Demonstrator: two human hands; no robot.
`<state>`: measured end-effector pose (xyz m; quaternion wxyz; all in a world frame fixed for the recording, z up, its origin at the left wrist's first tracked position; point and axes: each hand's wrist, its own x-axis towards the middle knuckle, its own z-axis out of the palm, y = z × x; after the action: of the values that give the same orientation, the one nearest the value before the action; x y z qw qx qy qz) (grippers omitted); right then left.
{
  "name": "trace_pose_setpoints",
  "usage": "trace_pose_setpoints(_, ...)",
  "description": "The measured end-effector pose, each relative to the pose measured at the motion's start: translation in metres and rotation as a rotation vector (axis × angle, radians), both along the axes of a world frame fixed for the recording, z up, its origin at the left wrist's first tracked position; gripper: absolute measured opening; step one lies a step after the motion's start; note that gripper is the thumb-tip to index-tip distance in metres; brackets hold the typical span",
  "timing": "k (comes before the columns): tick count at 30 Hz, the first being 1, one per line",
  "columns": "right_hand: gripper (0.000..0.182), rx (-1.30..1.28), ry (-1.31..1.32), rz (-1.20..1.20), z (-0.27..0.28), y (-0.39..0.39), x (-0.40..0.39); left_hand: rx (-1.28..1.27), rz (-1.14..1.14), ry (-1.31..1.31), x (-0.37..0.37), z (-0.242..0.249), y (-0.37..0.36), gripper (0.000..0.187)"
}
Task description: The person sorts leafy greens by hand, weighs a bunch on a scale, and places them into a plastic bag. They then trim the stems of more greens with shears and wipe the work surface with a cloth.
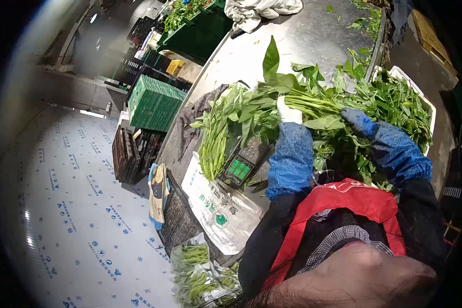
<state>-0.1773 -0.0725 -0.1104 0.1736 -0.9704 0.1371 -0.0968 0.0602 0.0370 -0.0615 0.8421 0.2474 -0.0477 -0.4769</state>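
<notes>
My left hand (290, 112), in a white glove, is closed around a bunch of leafy green stems (313, 104) above the table. The bunch's leaves spread to the left and up, and its stems point right. At the stem ends is my right hand (358, 122), in a blue glove with its fingers curled; what lies in them is hidden. Left of my hands, another bunch of greens (213, 149) lies beside a digital scale (239, 169) with a lit green display. Loose greens (344, 149) are heaped under and behind my right forearm.
A white crate (430, 115) full of greens stands at the right. A printed white sack (223, 210) lies at the table's near left, above bagged greens (195, 272). Green crates (154, 102) are stacked beyond the left edge. A cloth (256, 11) lies at the far end.
</notes>
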Motion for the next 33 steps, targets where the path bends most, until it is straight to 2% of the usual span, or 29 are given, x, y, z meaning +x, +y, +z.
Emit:
trace_pose_setpoints(2, 0.041, 0.203, 0.270, -0.197, -0.041, -0.037, -0.018, -0.034, 0.050, -0.001, 0.004, 0.019, 0.007, 0.033)
trace_pose_setpoints(3, 0.057, 0.239, 0.570, -0.174, -0.008, -0.044, -0.026, -0.072, 0.035, -0.092, 0.006, 0.019, 0.010, 0.033)
trace_pose_setpoints(5, 0.080, 0.001, 0.559, -0.239, 0.031, -0.033, -0.029, -0.063, 0.016, -0.162, -0.003, 0.022, 0.015, 0.033)
trace_pose_setpoints(6, 0.084, 0.113, 0.316, -0.273, 0.040, -0.027, -0.028, -0.061, -0.006, -0.235, -0.008, 0.024, 0.013, 0.034)
trace_pose_setpoints(8, 0.080, 0.564, -0.058, -0.116, 0.019, -0.042, -0.006, -0.081, -0.070, -0.065, -0.018, 0.022, 0.002, 0.035)
trace_pose_setpoints(9, 0.080, 0.515, -0.035, -0.158, 0.028, -0.038, 0.006, -0.074, -0.085, -0.022, -0.024, 0.018, -0.002, 0.035)
trace_pose_setpoints(11, 0.071, 0.767, -0.211, -0.093, 0.048, -0.015, 0.028, 0.016, -0.032, 0.074, -0.037, 0.011, -0.008, 0.035)
trace_pose_setpoints(12, 0.054, 0.919, -0.138, -0.195, 0.031, -0.014, 0.040, 0.069, 0.005, 0.112, -0.036, 0.003, -0.012, 0.034)
trace_pose_setpoints(13, 0.043, 0.911, -0.218, -0.232, 0.020, -0.014, 0.047, 0.023, -0.020, 0.107, -0.034, 0.003, -0.015, 0.034)
trace_pose_setpoints(14, 0.033, 0.903, -0.299, -0.267, 0.009, -0.016, 0.049, -0.008, -0.003, -0.033, -0.028, 0.003, -0.012, 0.033)
trace_pose_setpoints(15, 0.024, 0.667, -0.410, -0.297, 0.003, -0.017, 0.042, -0.040, 0.013, -0.172, -0.020, -0.003, -0.009, 0.032)
trace_pose_setpoints(16, 0.023, 0.476, -0.311, -0.276, -0.005, -0.022, 0.033, -0.084, -0.026, -0.187, -0.020, 0.011, -0.003, 0.028)
trace_pose_setpoints(17, 0.022, 0.287, -0.212, -0.251, -0.012, -0.028, 0.022, 0.026, 0.052, -0.331, -0.023, 0.025, 0.007, 0.027)
trace_pose_setpoints(18, 0.025, 0.522, -0.115, -0.296, -0.014, -0.038, 0.012, 0.137, 0.129, -0.474, -0.022, 0.035, 0.015, 0.026)
trace_pose_setpoints(19, 0.030, 0.439, -0.065, -0.332, -0.016, -0.045, 0.002, 0.069, 0.093, -0.192, -0.015, 0.044, 0.014, 0.025)
trace_pose_setpoints(20, 0.035, 0.356, -0.014, -0.368, -0.019, -0.049, -0.006, 0.104, 0.122, -0.268, -0.019, 0.047, 0.019, 0.026)
trace_pose_setpoints(21, 0.062, 0.440, -0.161, -0.213, -0.007, -0.049, -0.004, 0.133, 0.155, -0.343, -0.026, 0.055, 0.022, 0.028)
trace_pose_setpoints(22, 0.075, 0.381, -0.135, -0.255, 0.013, -0.037, 0.002, 0.131, 0.139, -0.241, -0.017, 0.036, 0.012, 0.035)
trace_pose_setpoints(23, 0.089, 0.325, -0.109, -0.299, 0.035, -0.019, 0.010, 0.241, 0.264, -0.011, -0.024, 0.036, 0.003, 0.034)
trace_pose_setpoints(24, 0.102, 0.222, -0.145, -0.192, 0.051, -0.007, 0.020, 0.290, 0.270, -0.003, -0.024, 0.026, -0.007, 0.034)
trace_pose_setpoints(25, 0.103, 0.135, -0.087, -0.229, 0.062, 0.009, 0.033, 0.212, 0.255, -0.029, -0.031, 0.021, -0.017, 0.035)
trace_pose_setpoints(26, 0.104, 0.048, -0.026, -0.267, 0.068, 0.025, 0.046, 0.268, 0.248, 0.049, -0.053, 0.048, -0.020, 0.036)
trace_pose_setpoints(27, 0.102, 0.049, -0.127, -0.279, 0.071, 0.037, 0.055, 0.182, 0.194, 0.049, -0.052, 0.027, -0.033, 0.037)
trace_pose_setpoints(28, 0.099, 0.001, -0.098, -0.341, 0.054, 0.032, 0.070, 0.256, 0.159, 0.062, -0.071, 0.051, -0.034, 0.039)
trace_pose_setpoints(29, 0.095, -0.044, -0.067, -0.404, 0.029, 0.024, 0.086, 0.408, 0.167, -0.072, -0.077, 0.049, -0.037, 0.038)
trace_pose_setpoints(30, 0.080, 0.052, -0.374, -0.349, 0.003, 0.013, 0.087, 0.393, 0.058, -0.154, -0.071, 0.037, -0.039, 0.034)
trace_pose_setpoints(32, 0.064, 0.625, -0.340, -0.376, 0.018, 0.009, 0.080, 0.342, -0.097, -0.276, -0.062, 0.027, -0.035, 0.030)
trace_pose_setpoints(33, 0.057, 0.585, -0.431, -0.280, 0.005, -0.001, 0.081, 0.310, -0.148, -0.309, -0.058, 0.030, -0.030, 0.029)
